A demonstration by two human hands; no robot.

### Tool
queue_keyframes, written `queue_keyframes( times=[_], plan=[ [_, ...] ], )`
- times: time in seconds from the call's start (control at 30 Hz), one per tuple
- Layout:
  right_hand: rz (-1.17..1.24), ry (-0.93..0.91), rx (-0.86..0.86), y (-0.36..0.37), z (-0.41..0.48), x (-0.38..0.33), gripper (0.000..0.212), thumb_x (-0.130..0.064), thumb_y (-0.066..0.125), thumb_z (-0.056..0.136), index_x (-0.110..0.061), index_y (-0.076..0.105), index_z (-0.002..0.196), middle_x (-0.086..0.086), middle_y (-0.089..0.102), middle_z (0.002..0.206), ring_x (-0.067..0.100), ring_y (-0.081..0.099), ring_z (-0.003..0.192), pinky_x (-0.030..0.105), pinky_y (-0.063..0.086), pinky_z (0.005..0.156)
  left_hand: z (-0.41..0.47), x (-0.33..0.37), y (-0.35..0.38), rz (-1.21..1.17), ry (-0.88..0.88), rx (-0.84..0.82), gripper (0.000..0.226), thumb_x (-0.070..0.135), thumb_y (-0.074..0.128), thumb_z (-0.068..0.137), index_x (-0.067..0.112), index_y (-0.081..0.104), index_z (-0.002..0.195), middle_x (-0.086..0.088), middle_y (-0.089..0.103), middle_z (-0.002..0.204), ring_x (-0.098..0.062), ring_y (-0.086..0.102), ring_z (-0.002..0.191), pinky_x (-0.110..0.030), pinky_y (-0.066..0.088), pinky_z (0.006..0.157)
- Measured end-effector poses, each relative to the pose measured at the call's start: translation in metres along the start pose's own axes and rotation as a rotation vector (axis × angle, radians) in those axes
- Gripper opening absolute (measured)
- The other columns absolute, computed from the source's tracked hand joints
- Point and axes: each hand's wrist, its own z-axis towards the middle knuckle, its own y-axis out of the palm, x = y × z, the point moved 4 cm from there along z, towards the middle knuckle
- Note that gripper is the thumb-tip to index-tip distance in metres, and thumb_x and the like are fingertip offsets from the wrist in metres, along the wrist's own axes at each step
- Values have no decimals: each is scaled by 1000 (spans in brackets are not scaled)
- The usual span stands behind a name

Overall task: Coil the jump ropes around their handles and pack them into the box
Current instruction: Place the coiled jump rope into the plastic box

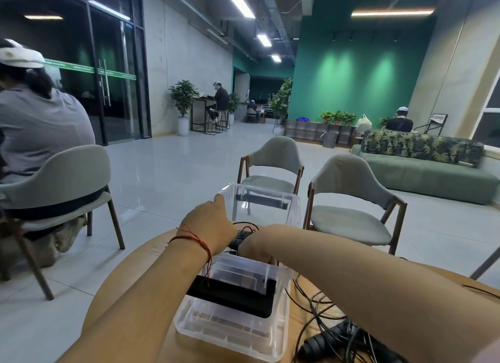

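Observation:
A clear plastic box (286, 208) stands at the far side of the round wooden table (140, 265). My left hand (208, 224), with a red thread at the wrist, grips the box's near-left rim. Its fingertips are hidden. My right hand (255, 247) holds a coiled black jump rope (240, 238) by its handles, just in front of the box. The clear lid (230, 333) with a black handle lies nearer to me and partly hides that hand. More black jump ropes (332, 338) lie loose and tangled at the lower right.
Two grey chairs (349, 200) stand just beyond the table. A seated person (40, 124) is close on the left. A green sofa (433, 173) stands farther right, beyond open tiled floor.

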Motion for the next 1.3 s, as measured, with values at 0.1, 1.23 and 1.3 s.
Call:
queue_keyframes(
  times=[0.1,1.23,1.3],
  plan=[
    [-265,-88,120,-9,-14,-5,51,-20,52,111,-13,43,160,15,61,132,31,63,115,43,54,105,2,0,1,21,11,-4,53,26,57,99,15,39,147,-13,66,130,-25,58,98,-36,56,87],
    [-266,-307,574,-111,-163,125,37,-43,66,103,-23,71,134,-2,70,130,22,63,117,37,49,96,3,143,-15,88,227,0,33,27,58,93,22,53,125,-4,60,113,-21,49,95,-37,41,82],
    [-250,-272,589,-111,-175,156,36,-43,67,103,-24,71,133,-4,70,130,19,61,112,34,44,89,-3,169,-10,66,258,-4,32,25,60,91,21,55,122,-2,57,106,-21,52,93,-37,43,80]
  ],
)
